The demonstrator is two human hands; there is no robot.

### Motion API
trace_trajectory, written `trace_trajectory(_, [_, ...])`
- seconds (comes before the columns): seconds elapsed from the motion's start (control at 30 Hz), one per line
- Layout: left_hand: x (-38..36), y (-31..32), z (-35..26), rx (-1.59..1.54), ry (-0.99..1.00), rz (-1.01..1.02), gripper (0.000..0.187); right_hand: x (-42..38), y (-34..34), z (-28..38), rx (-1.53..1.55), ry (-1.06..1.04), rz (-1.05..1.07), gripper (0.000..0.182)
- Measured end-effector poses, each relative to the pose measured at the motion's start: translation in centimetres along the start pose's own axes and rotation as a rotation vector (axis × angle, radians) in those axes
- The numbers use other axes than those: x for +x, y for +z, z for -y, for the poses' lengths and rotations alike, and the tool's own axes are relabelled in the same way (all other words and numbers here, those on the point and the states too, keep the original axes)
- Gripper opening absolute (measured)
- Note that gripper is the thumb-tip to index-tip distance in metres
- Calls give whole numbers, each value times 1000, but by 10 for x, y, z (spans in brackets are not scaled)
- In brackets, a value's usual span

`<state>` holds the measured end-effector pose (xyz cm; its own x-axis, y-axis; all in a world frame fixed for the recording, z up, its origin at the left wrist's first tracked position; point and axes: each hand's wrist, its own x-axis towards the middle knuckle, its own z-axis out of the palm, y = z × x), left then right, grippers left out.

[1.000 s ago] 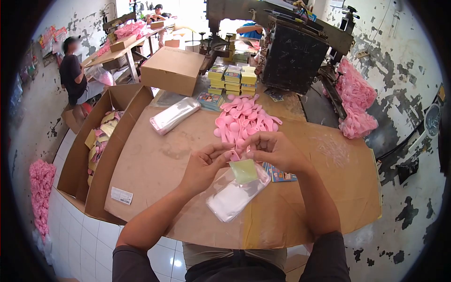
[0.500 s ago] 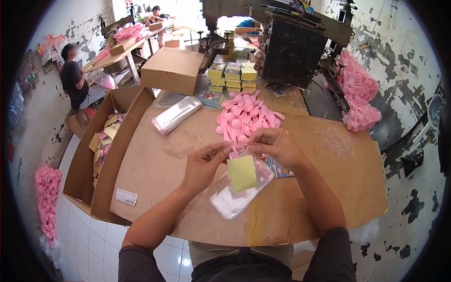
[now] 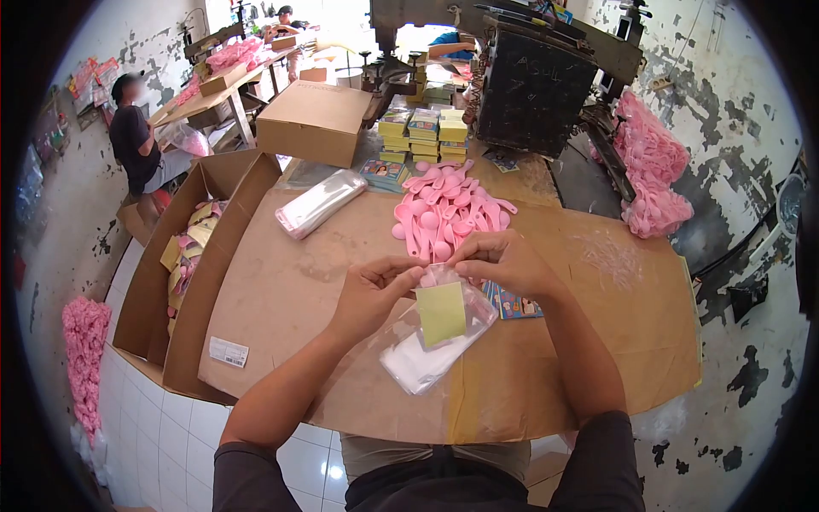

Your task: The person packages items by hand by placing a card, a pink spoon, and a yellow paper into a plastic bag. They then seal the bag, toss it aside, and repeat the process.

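Note:
My left hand (image 3: 373,296) and my right hand (image 3: 509,266) pinch the two top corners of a small clear plastic bag (image 3: 438,276). Inside the bag hangs a pale yellow card (image 3: 442,314), with something pinkish above it that I cannot make out clearly. Below the held bag, a stack of clear plastic bags (image 3: 416,368) lies on the cardboard-covered table (image 3: 281,311). A heap of pink plastic spoons (image 3: 448,205) rests just beyond my fingers. Colourful printed cards (image 3: 517,306) lie partly hidden beside my right wrist.
Another bundle of clear bags (image 3: 321,203) lies left of the spoons. Card stacks (image 3: 423,128) stand behind them, near a black machine box (image 3: 533,94). A long open carton (image 3: 189,320) borders the table's left edge. A person (image 3: 135,141) stands farther left.
Both hands stay at the bag's mouth, which now looks drawn straighter between them. The card hangs more upright and has shifted slightly right. The pink handle near my left fingers no longer shows plainly.

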<state>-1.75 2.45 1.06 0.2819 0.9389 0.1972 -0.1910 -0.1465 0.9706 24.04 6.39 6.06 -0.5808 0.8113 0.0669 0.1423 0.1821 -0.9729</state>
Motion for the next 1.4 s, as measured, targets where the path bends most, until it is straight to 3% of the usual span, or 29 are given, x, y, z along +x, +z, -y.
trace_trajectory(0.23, [3,3,-1,-17,-50,27,28,1,-4,-6,63,4,21,21])
trace_trajectory(0.43, [3,5,-4,-17,1,2,29,0,4,-2,88,7,-43,42])
trace_trajectory(0.53, [4,0,0,-23,1,-7,29,-3,13,8,-156,-168,-21,48])
trace_trajectory(0.67, [5,-1,0,15,18,-9,28,-7,14,12,-70,7,60,49])
trace_trajectory(0.93, [2,11,-6,-64,123,-62,40,-3,8,4,-45,-36,13,48])
trace_trajectory(1.13, [2,-1,-4,54,-60,94,31,-3,12,8,134,-35,-81,45])
trace_trajectory(1.23, [9,-13,-11,19,-42,-27,29,-1,-6,9,-318,-91,-168,40])
trace_trajectory(1.33, [25,-64,-20,-94,116,-361,33,-15,-29,13,-741,-151,-162,38])
trace_trajectory(1.4, [33,-103,-38,-259,289,-680,37,-24,-44,15,-769,10,-101,35])
